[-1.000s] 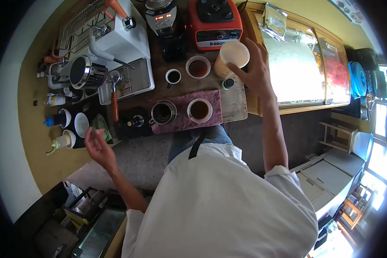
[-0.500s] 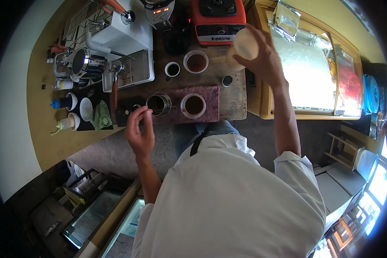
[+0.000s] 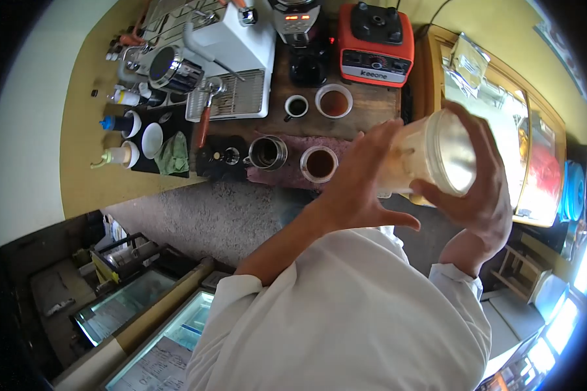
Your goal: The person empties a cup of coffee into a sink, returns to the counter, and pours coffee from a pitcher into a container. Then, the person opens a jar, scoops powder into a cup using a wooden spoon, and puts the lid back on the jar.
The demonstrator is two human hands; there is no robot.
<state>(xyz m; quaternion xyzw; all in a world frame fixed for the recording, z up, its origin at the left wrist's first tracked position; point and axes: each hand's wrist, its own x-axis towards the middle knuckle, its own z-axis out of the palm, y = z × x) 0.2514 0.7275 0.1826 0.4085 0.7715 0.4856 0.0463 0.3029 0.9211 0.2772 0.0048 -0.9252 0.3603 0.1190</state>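
A tall translucent container (image 3: 407, 153) with a pale lid is held tilted on its side in front of my chest. My right hand (image 3: 479, 176) grips its lid end, fingers wrapped round the rim. Beside its lower end is my left hand (image 3: 355, 182), thumb and fingers spread; whether it touches the container is hard to tell. Left of that hand, a cup of brown liquid (image 3: 319, 163) and a metal pitcher (image 3: 267, 152) stand on a purple towel (image 3: 293, 142). Behind them are a cup of reddish liquid (image 3: 334, 101) and a small cup of dark liquid (image 3: 296, 106).
A red blender base (image 3: 376, 49) and a grinder (image 3: 298, 26) stand at the back. The white espresso machine (image 3: 241, 49) is to their left, with bowls, bottles and a green cloth (image 3: 173, 154) beyond. At the right is a wood-framed glass cabinet (image 3: 518, 98).
My right hand has lifted the container off the counter and brought it toward my chest, tilting it. My left hand has moved right, up to the container. The view has shifted.
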